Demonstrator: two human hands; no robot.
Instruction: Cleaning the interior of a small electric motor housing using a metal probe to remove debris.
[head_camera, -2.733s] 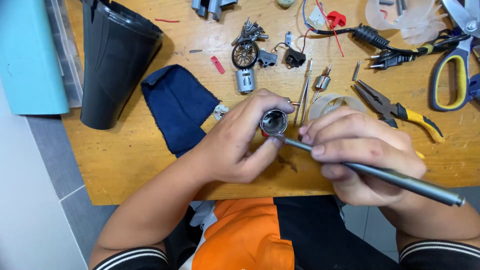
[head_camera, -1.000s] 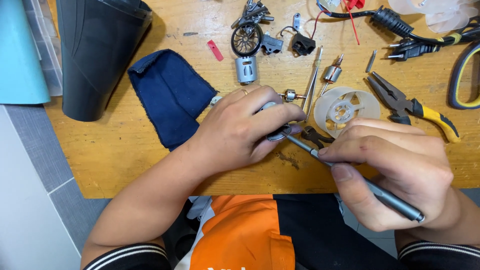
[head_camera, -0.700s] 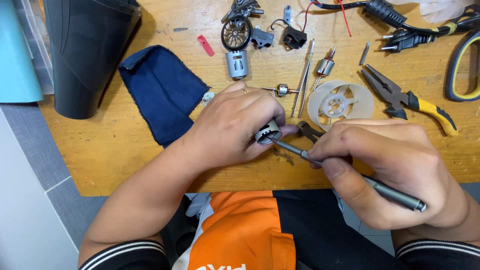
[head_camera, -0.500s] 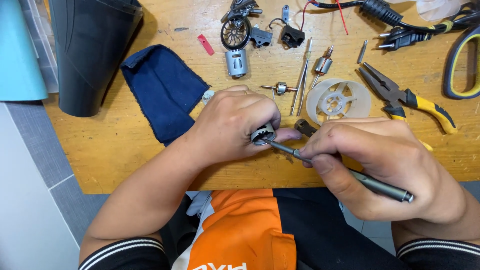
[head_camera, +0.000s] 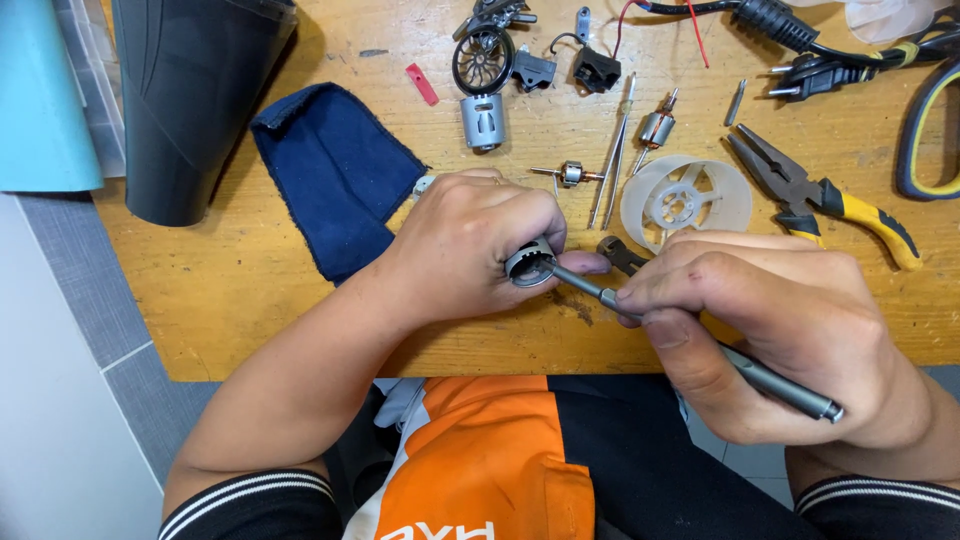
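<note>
My left hand (head_camera: 470, 245) grips a small round metal motor housing (head_camera: 529, 266), its open end turned toward me, just above the wooden table's (head_camera: 250, 300) near edge. My right hand (head_camera: 780, 330) holds a slim grey screwdriver (head_camera: 770, 382) like a pen. Its tip pokes into the housing's opening. Both hands sit close together at the table's front.
A folded dark blue cloth (head_camera: 335, 175) lies left of my hands, a black cone-shaped casing (head_camera: 190, 90) beyond it. A white plastic wheel (head_camera: 685, 198), yellow-handled pliers (head_camera: 830, 195), a small motor (head_camera: 483, 120), a rotor (head_camera: 570, 174), a black plug and cable (head_camera: 800, 50) lie behind.
My hands have stayed together on the housing. The screwdriver shaft now lies flatter and its tip sits deeper in the opening. The view has shifted slightly.
</note>
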